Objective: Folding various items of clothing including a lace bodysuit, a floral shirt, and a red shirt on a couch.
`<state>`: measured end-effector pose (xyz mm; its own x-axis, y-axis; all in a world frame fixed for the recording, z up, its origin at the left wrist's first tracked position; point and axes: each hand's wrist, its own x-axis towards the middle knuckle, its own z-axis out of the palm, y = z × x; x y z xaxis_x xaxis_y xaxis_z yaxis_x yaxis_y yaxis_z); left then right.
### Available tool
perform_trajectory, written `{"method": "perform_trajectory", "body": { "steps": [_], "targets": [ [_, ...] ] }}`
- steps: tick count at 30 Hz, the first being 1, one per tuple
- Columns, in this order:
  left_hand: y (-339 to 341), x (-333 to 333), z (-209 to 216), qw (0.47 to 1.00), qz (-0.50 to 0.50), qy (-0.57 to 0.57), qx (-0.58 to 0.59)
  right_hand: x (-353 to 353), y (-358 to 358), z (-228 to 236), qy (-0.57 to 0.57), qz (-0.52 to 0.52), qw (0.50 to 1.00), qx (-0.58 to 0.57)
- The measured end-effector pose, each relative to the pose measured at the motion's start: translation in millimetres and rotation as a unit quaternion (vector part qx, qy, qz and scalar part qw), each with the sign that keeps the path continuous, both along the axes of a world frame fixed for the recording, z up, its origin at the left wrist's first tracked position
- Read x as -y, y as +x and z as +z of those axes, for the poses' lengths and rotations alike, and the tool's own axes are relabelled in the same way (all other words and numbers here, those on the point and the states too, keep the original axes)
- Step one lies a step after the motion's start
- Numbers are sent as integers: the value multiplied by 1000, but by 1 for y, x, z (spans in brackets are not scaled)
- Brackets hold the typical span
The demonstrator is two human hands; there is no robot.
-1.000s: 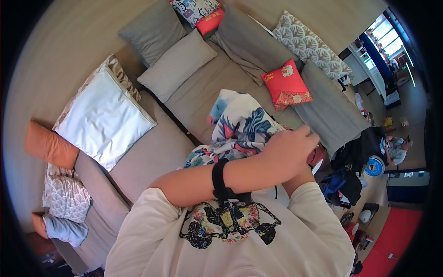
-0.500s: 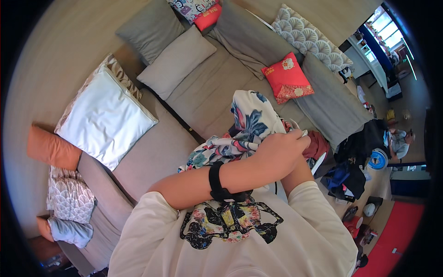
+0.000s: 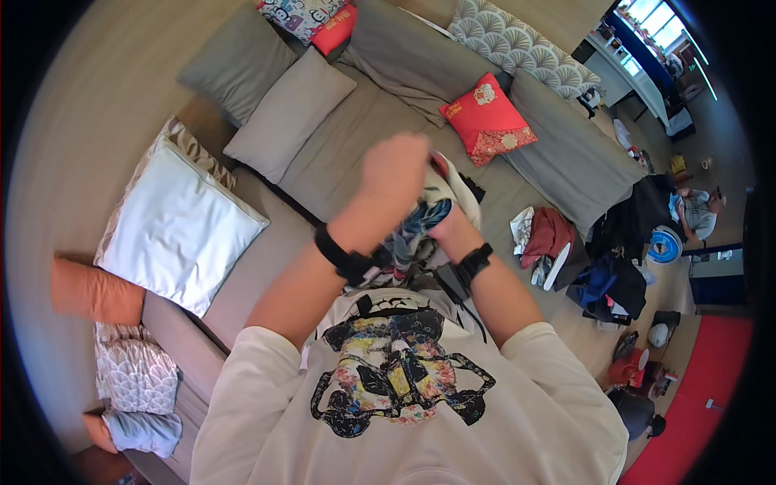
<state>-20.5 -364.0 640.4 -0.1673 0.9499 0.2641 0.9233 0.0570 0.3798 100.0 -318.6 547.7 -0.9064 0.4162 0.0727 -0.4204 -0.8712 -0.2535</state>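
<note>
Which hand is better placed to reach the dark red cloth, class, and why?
Probably the right hand: though both hands are at the patterned cloth, it lies nearer the dark red cloth; the left hand is farther left.

Cream short-slv tee w/ multicol. front print, blk wrist straps.

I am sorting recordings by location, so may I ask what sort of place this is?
Probably a living room or lounge: a wide sofa fills much of the view, with a red cushion and a white cushion on it.
</note>
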Motion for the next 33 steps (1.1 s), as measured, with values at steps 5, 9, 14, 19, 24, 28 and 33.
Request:
{"method": "perform_trajectory", "body": {
  "steps": [5, 9, 14, 19, 24, 28, 33],
  "targets": [
    [-100, -6, -13, 926, 132, -9, 354, 6, 54, 12, 170, -29, 968, 185],
    [-110, 13, -2, 698, 108, -36, 707, -39, 130, 2, 109, -145, 897, 404],
    [-86, 19, 38, 725, -33, -71, 684, -51, 151, -47, 262, -237, 677, 646],
    [-109, 54, 124, 742, -224, -112, 622, -43, 63, -67, 586, -197, 611, 494],
    [-137, 98, 195, 776, -303, 2, 554, -22, -51, -71, 701, -75, 683, 190],
    [-179, 145, 221, 768, -221, 101, 593, 26, -116, -94, 638, 77, 749, 160],
    [-252, 223, 237, 732, -177, 128, 646, 38, -122, -82, 591, 40, 788, 170]
  ]
}}
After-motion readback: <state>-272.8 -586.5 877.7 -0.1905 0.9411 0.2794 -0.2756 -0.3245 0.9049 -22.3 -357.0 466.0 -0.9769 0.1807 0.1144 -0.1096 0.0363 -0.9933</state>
